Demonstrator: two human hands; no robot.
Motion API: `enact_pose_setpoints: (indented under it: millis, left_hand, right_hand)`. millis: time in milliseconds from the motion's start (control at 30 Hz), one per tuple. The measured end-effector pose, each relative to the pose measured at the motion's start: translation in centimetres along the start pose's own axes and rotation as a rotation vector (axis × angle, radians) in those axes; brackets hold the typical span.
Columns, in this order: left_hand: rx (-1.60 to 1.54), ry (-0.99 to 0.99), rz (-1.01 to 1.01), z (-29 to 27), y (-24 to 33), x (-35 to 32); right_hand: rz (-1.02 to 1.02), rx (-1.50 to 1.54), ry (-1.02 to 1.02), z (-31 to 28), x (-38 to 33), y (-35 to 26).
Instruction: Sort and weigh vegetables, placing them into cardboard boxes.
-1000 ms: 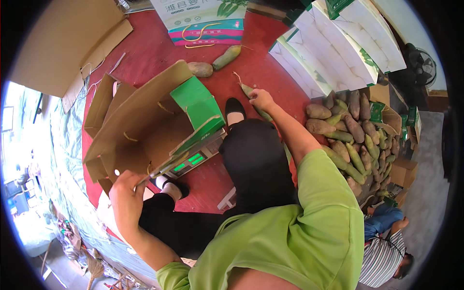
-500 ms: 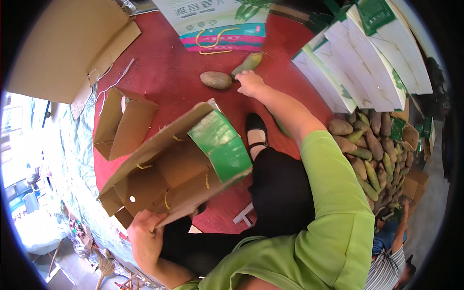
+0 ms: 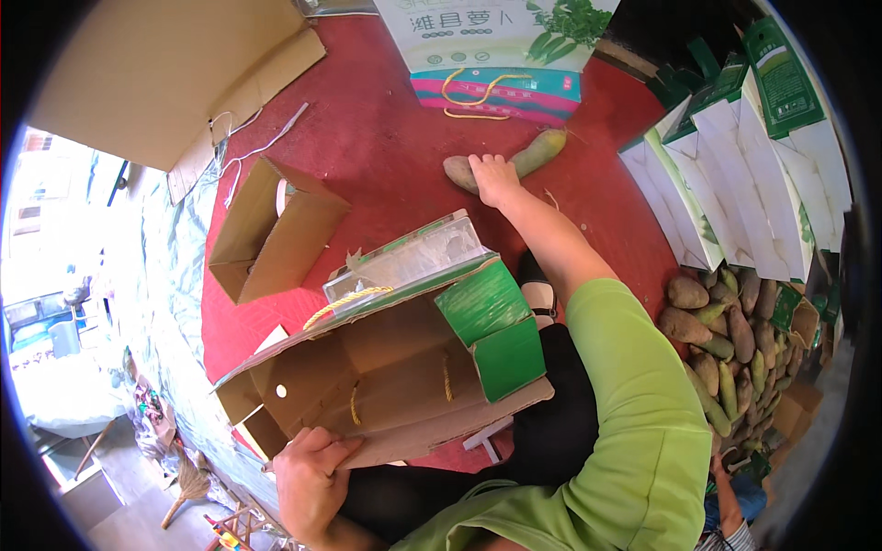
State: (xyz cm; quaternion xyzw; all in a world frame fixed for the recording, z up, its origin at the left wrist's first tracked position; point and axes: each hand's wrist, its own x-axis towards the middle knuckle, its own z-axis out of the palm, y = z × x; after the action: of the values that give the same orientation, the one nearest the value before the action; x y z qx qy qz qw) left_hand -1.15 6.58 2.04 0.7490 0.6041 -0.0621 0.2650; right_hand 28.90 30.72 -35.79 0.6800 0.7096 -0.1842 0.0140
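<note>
My left hand [image 3: 312, 473] grips the near flap of an open cardboard box [image 3: 404, 344], which lies tilted in front of me. Inside it is bare brown board with yellow rope handles; its right end has glossy green flaps. Reaching out over the red floor, my right hand [image 3: 496, 181] has its fingers curled over a brownish radish [image 3: 458, 173]. A longer green radish [image 3: 540, 152] lies against that hand on its right. My palm hides where the two radishes meet, and the grip's underside is out of sight.
Printed gift boxes [image 3: 496, 41] stand ahead, and white-and-green cartons [image 3: 735, 174] line the right. Below those cartons is a heap of radishes [image 3: 735, 349]. An upright brown carton [image 3: 280, 230] stands at left, near a large cardboard sheet [image 3: 175, 73]. A person's arm [image 3: 726, 500] shows lower right.
The view has shifted, so the scene sits differently. My right hand has moved from the green radish's near end onto the brownish one. The box has tipped, showing more of its far side.
</note>
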Motion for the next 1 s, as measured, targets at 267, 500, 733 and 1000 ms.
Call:
enact_pose_setpoints:
  millis: [267,500,733,1000]
  left_hand:
    - [0.029,0.102,0.032,0.6,-0.1,-0.9]
    - [0.025,0.195,0.049,1.3,0.1,-2.0]
    - [0.009,0.263,0.102,2.3,-0.6,-2.9]
    - [-0.022,0.286,0.131,2.8,-1.3,-3.1]
  right_hand:
    - [0.096,0.131,-0.192,1.1,-6.9,2.0]
    - [0.427,0.740,-0.261,0.3,-14.8,9.3]
    - [0.382,1.283,-0.021,-12.2,-20.7,9.0]
    - [-0.353,1.036,0.074,-31.3,-25.6,-1.3]
